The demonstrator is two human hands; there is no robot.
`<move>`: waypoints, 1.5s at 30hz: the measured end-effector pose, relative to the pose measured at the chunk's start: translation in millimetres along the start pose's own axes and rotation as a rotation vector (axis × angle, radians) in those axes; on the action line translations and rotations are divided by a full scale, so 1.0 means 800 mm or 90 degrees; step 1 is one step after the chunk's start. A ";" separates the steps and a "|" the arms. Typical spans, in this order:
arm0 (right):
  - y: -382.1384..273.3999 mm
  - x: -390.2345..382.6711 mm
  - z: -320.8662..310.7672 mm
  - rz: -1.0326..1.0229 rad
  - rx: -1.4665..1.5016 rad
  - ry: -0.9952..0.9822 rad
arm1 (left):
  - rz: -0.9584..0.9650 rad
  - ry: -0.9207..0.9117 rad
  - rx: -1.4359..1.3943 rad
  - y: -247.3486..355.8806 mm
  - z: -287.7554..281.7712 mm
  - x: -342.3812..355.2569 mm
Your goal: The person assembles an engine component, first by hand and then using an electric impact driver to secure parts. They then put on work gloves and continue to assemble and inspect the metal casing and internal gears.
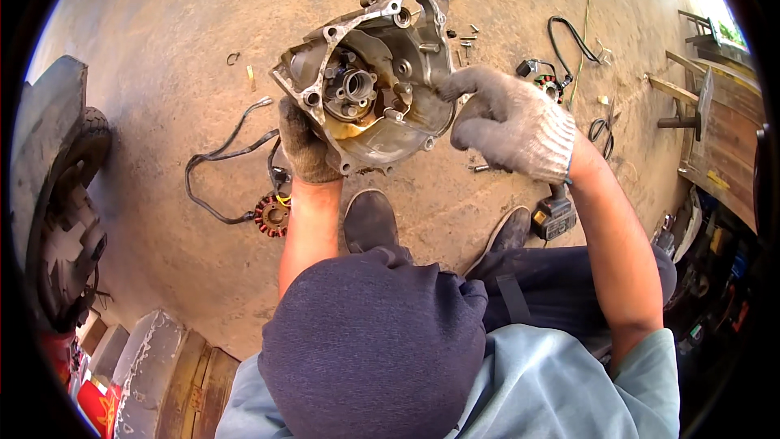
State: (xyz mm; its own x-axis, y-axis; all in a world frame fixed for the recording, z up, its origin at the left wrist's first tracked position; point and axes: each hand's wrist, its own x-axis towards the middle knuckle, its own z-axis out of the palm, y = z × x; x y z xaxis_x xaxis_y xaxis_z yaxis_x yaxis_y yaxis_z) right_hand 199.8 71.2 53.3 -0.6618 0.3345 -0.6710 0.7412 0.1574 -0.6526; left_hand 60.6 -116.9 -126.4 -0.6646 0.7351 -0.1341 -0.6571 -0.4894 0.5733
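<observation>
An engine crankcase half [390, 114], grey cast metal with an oily hollow inside, is held up off the floor, its open side facing up at me. My left hand [305, 146], in a dirty knit glove, grips its lower left edge, with part of the fingers hidden beneath. A round bearing seat [355, 85] shows inside the case. At the right rim is my right hand [512, 122], also gloved. Its forefinger reaches over the rim toward the inner wall, apart from the thumb; whether it touches the metal I cannot tell. Nothing shows in its fingers.
A stator coil [272, 216] with a black cable lies on the floor at left; another coil [548, 88] sits at right. A cordless power tool [554, 215] stands by my right shoe. Small bolts [466, 41] and scissors [603, 128] lie about. A motorcycle wheel [88, 146] is far left.
</observation>
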 end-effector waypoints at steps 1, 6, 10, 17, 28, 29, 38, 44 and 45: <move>-0.003 -0.004 -0.004 0.000 0.001 0.001 | -0.006 -0.032 -0.009 0.000 0.003 0.002; 0.034 -0.025 -0.042 0.002 0.361 -0.058 | -0.038 -0.056 -0.311 -0.002 -0.003 0.006; 0.083 -0.010 -0.024 0.123 0.049 -0.086 | -0.052 0.009 -0.284 -0.017 0.000 0.016; 0.112 0.002 0.036 -0.044 -0.463 -0.056 | -0.121 0.005 -0.320 -0.020 0.001 0.010; 0.092 0.041 0.066 -0.007 -0.089 0.102 | -0.161 0.042 -0.334 -0.029 -0.006 -0.008; 0.098 0.043 0.074 -0.067 -0.065 0.115 | -0.160 0.049 -0.332 -0.029 -0.006 -0.009; 0.119 0.049 0.075 0.107 0.182 0.029 | -0.142 0.085 -0.312 -0.026 -0.003 -0.002; 0.109 0.056 0.077 -0.041 0.679 -0.058 | -0.141 0.092 -0.316 -0.028 -0.004 0.005; 0.094 0.053 0.080 -0.038 0.681 -0.060 | -0.140 0.096 -0.315 -0.027 -0.006 0.004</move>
State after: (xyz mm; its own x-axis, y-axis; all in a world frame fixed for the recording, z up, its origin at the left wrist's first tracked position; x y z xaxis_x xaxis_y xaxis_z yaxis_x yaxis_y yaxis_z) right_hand 219.8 37.7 -46.8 -0.7337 0.2730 -0.6222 0.2541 -0.7390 -0.6239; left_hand 70.8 -105.9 -143.4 -0.5121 0.7876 -0.3428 -0.8507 -0.5200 0.0762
